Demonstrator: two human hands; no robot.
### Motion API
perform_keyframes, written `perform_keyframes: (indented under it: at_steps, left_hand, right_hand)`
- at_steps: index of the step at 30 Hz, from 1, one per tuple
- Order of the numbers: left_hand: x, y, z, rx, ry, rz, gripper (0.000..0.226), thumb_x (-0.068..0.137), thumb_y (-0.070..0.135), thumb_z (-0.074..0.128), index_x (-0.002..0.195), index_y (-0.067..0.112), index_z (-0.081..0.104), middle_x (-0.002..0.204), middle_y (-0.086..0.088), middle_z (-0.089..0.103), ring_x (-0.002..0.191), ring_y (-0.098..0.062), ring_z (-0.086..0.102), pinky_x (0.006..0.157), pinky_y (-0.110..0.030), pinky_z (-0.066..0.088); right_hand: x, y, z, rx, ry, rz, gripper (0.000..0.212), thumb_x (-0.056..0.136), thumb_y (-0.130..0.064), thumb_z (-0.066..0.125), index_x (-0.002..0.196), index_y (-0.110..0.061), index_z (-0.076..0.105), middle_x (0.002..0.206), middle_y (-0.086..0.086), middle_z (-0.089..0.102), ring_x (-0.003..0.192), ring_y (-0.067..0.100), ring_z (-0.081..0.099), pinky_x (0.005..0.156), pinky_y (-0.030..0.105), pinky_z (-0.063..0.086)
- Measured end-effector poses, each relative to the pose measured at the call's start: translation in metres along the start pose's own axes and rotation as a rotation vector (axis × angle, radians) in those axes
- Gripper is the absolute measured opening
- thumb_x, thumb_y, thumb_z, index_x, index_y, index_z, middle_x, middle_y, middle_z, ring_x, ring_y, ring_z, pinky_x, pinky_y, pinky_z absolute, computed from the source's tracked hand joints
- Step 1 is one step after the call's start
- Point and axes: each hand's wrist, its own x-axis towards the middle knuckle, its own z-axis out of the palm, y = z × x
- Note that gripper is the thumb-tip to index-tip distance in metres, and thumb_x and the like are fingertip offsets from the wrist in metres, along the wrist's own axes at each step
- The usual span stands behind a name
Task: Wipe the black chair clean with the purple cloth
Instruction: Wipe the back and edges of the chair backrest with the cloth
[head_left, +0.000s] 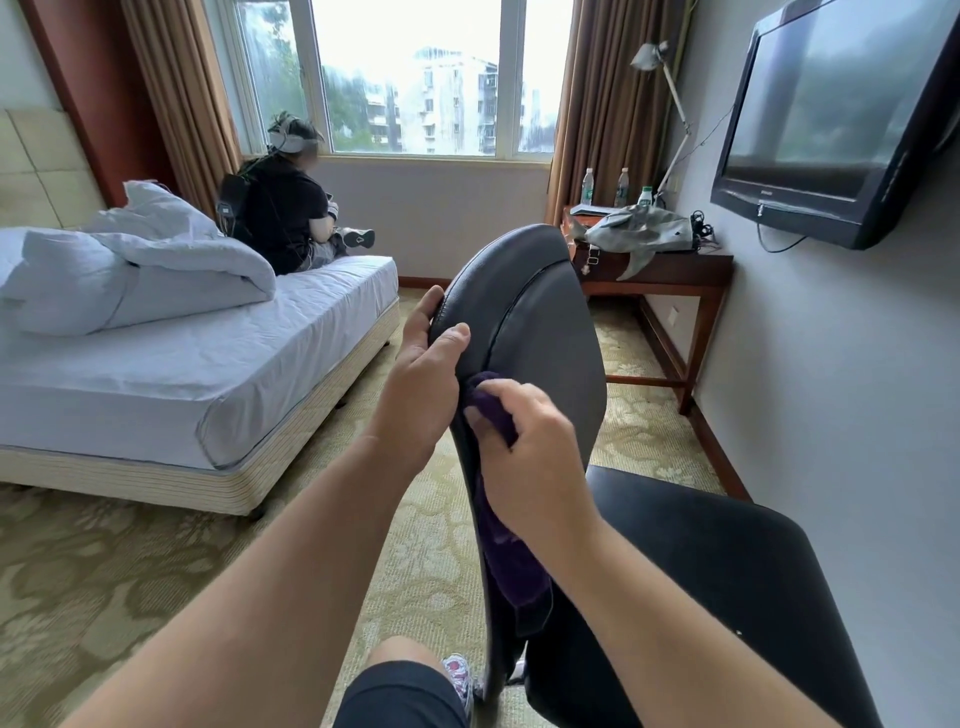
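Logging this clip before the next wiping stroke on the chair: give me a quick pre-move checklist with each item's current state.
1. The left hand grips the black padded chair at its back edge, steadying it: ok.
2. The right hand holds the fuzzy purple cloth: ok.
3. Cloth touching the chair back: ok.
4. Cloth's hanging end free of snags: cannot tell.
5. Chair surface clean: cannot tell.

daylight from window (410, 78), overexposed | room soft-lit | edges bowed by wide angle | sharp
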Motion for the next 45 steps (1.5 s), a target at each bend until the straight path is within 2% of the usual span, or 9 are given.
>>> perform_keyframes:
  at_steps: [5, 12, 17, 23, 27, 30, 34, 39, 45]
  left_hand:
    - [-0.001, 0.004, 0.001, -0.009, -0.013, -0.008, 0.05, 0.103, 0.023, 0.051, 0.15, 0.037, 0.04, 0.125, 0.015, 0.061, 0.116, -0.006, 0.062, 0.102, -0.026, 0.049]
    - [-0.004, 0.005, 0.003, -0.016, -0.008, -0.002, 0.049, 0.103, 0.021, 0.05, 0.149, 0.036, 0.041, 0.122, 0.014, 0.064, 0.1, 0.003, 0.068, 0.082, -0.012, 0.054]
    - [-0.006, 0.004, 0.001, -0.016, -0.004, 0.002, 0.049, 0.103, 0.019, 0.05, 0.149, 0.034, 0.042, 0.121, 0.015, 0.063, 0.095, 0.007, 0.068, 0.073, -0.007, 0.052]
    - [-0.007, 0.007, 0.005, -0.005, -0.011, 0.002, 0.051, 0.104, 0.022, 0.05, 0.152, 0.035, 0.038, 0.126, 0.01, 0.064, 0.113, -0.006, 0.065, 0.096, -0.022, 0.052]
    - [-0.008, 0.006, 0.002, -0.012, -0.01, 0.002, 0.051, 0.103, 0.019, 0.05, 0.152, 0.033, 0.039, 0.128, 0.007, 0.064, 0.113, -0.008, 0.066, 0.1, -0.024, 0.051]
    - [-0.006, 0.005, 0.0, -0.022, 0.002, 0.009, 0.051, 0.103, 0.018, 0.05, 0.151, 0.032, 0.04, 0.129, 0.006, 0.063, 0.113, -0.007, 0.065, 0.1, -0.025, 0.051]
    - [-0.005, 0.003, 0.002, -0.024, -0.02, 0.01, 0.05, 0.103, 0.02, 0.05, 0.151, 0.032, 0.039, 0.128, 0.008, 0.063, 0.11, -0.005, 0.067, 0.091, -0.018, 0.053]
    - [-0.007, 0.005, 0.003, -0.025, -0.013, 0.011, 0.051, 0.104, 0.022, 0.05, 0.151, 0.036, 0.038, 0.126, 0.009, 0.064, 0.109, -0.004, 0.066, 0.089, -0.019, 0.054]
    - [-0.008, 0.005, 0.001, -0.025, -0.007, 0.03, 0.051, 0.105, 0.019, 0.049, 0.152, 0.034, 0.038, 0.127, 0.009, 0.064, 0.11, -0.004, 0.066, 0.095, -0.021, 0.052]
  right_hand:
    - [-0.011, 0.011, -0.008, -0.192, -0.05, -0.008, 0.017, 0.095, -0.027, 0.063, 0.111, -0.023, 0.068, 0.102, -0.009, 0.065, 0.09, 0.02, 0.065, 0.076, 0.043, 0.057]
    - [0.019, -0.005, -0.008, 0.107, 0.078, 0.183, 0.016, 0.096, -0.026, 0.064, 0.109, -0.024, 0.073, 0.102, -0.007, 0.073, 0.098, 0.01, 0.068, 0.091, 0.036, 0.054]
    - [0.001, -0.008, -0.006, -0.085, -0.035, 0.105, 0.019, 0.094, -0.036, 0.058, 0.109, -0.033, 0.069, 0.105, -0.013, 0.07, 0.1, 0.011, 0.065, 0.088, 0.038, 0.055]
    - [0.038, 0.005, -0.032, 0.089, 0.001, 0.193, 0.008, 0.091, -0.031, 0.067, 0.085, -0.035, 0.071, 0.08, -0.021, 0.072, 0.077, -0.002, 0.067, 0.069, 0.013, 0.05]
    - [0.041, 0.008, -0.017, 0.097, -0.099, 0.168, 0.013, 0.09, -0.029, 0.065, 0.096, -0.038, 0.073, 0.086, -0.02, 0.074, 0.085, -0.005, 0.067, 0.071, 0.005, 0.046]
    - [0.036, 0.007, -0.016, 0.065, -0.164, 0.111, 0.016, 0.088, -0.03, 0.065, 0.098, -0.042, 0.07, 0.09, -0.019, 0.073, 0.088, -0.003, 0.066, 0.077, 0.011, 0.051]
    - [0.038, 0.011, -0.032, -0.136, -0.268, -0.008, 0.024, 0.087, -0.038, 0.062, 0.109, -0.045, 0.065, 0.101, -0.015, 0.067, 0.097, 0.01, 0.065, 0.087, 0.038, 0.055]
    - [0.063, 0.017, -0.035, -0.454, -0.196, -0.046, 0.022, 0.098, -0.031, 0.059, 0.115, -0.04, 0.069, 0.095, -0.009, 0.054, 0.092, 0.023, 0.063, 0.069, 0.032, 0.046]
    - [0.053, 0.011, -0.035, -0.356, -0.317, -0.235, 0.02, 0.094, -0.023, 0.062, 0.108, -0.036, 0.068, 0.092, -0.007, 0.053, 0.082, 0.022, 0.06, 0.071, 0.043, 0.054]
